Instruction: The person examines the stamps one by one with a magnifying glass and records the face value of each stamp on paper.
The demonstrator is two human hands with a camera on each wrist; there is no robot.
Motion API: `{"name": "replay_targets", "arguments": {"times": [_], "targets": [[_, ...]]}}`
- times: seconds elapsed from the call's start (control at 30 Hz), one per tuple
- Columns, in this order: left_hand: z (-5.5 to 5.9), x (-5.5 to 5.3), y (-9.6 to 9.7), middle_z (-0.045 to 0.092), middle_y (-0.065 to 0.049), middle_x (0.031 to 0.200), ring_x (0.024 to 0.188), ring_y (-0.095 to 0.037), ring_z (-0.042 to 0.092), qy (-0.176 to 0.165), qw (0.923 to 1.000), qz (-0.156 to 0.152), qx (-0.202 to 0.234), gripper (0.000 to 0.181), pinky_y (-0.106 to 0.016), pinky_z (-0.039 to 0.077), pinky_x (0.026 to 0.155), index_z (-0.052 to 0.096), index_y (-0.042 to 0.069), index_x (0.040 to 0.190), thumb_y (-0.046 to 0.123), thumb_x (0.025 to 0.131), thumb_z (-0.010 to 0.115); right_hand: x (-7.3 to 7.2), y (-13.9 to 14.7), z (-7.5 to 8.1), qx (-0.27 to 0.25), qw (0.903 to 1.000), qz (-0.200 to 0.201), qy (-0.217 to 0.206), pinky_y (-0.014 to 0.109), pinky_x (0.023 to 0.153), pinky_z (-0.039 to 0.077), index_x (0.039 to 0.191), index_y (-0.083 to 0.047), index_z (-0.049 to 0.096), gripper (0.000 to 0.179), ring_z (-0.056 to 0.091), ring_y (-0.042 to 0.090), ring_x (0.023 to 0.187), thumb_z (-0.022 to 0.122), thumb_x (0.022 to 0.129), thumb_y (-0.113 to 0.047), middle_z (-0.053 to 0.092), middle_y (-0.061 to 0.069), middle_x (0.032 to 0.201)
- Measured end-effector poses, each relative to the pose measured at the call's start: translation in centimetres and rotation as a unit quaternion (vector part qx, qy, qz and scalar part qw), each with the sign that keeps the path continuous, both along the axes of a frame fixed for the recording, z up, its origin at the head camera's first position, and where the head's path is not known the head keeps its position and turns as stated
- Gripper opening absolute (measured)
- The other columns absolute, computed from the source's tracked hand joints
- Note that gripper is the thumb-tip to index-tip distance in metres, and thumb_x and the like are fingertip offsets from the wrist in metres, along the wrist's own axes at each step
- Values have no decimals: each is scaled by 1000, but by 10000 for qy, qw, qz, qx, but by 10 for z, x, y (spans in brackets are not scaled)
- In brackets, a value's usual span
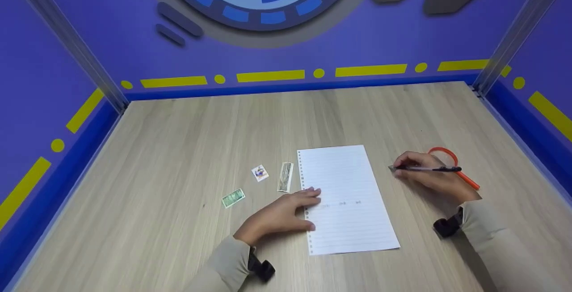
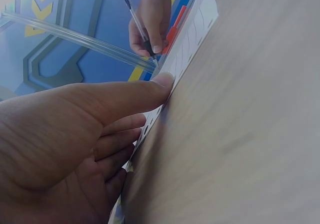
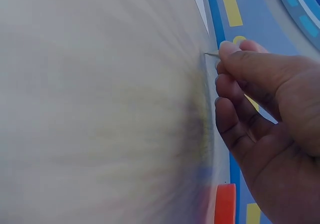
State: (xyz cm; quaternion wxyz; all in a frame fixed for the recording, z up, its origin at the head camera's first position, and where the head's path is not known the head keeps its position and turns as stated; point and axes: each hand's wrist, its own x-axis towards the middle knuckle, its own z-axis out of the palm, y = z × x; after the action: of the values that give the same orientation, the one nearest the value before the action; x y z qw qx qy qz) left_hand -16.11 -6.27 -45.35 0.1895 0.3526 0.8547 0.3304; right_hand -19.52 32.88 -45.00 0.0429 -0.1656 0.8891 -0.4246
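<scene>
A sheet of lined loose-leaf paper (image 1: 344,175) lies on the table, with punched holes down its left edge and a short row of small faint marks below its middle. My left hand (image 1: 281,213) rests on that holed edge, fingers and thumb spread. To the right of the sheet, my right hand (image 1: 429,178) pinches a pen (image 1: 440,169) with a clear barrel and black grip, its tip pointing left, off the paper. In the left wrist view the pen (image 2: 139,27) slants down between thumb and fingers. In the right wrist view the right hand (image 3: 270,94) hides most of it.
Left of the sheet lie a green stamp (image 1: 233,198), a white stamp with a coloured picture (image 1: 259,173) and a tall grey stamp (image 1: 285,177). An orange-rimmed magnifying glass (image 1: 468,180) lies partly behind my right hand. Blue panels (image 1: 268,59) wall in the wooden table (image 1: 178,149).
</scene>
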Motion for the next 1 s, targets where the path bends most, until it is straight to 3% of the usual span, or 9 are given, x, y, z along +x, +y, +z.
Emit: {"name": "replay_targets", "arguments": {"times": [0.23,0.37,0.5,0.67,0.83,1.0], "targets": [[0,-1,0,38,0,153,145,-18,29,-29,10000,-17,11,62,-32,23,120,50,5,139,20,83,74,0,-2,6,428,9972,317,530,8,79,47,101,-9,68,14,61,3,91,70,87,-14,70,4,101],[0,-1,0,39,-1,153,145,-18,29,-12,10000,-37,24,62,-32,23,120,51,5,139,20,83,74,-2,-2,4,412,9941,472,890,12,72,49,98,-6,70,14,61,1,85,71,84,-4,72,8,95],[0,0,0,39,-1,153,145,-18,29,-9,10000,-37,12,62,-32,23,120,51,5,139,21,83,74,-5,0,0,431,9949,449,798,16,67,49,98,-8,72,19,61,3,81,66,85,4,72,8,93],[0,0,0,38,0,153,145,-18,29,-58,10000,-10,-2,62,-32,23,120,50,5,139,21,83,74,-5,2,-1,561,9968,250,513,17,69,49,98,-12,73,20,61,3,83,67,85,1,72,5,97],[0,0,0,39,0,153,145,-18,28,-86,10000,3,23,62,-32,23,120,50,5,139,20,83,74,-6,1,-1,751,9943,307,688,18,69,49,97,-14,73,19,59,-4,84,70,84,-1,73,3,96],[-2,0,1,39,0,153,145,-17,28,-112,9999,17,62,62,-31,24,120,51,5,139,17,82,75,-7,2,1,824,9903,558,969,18,69,50,98,-14,74,24,61,-1,85,69,83,4,73,1,95]]}}
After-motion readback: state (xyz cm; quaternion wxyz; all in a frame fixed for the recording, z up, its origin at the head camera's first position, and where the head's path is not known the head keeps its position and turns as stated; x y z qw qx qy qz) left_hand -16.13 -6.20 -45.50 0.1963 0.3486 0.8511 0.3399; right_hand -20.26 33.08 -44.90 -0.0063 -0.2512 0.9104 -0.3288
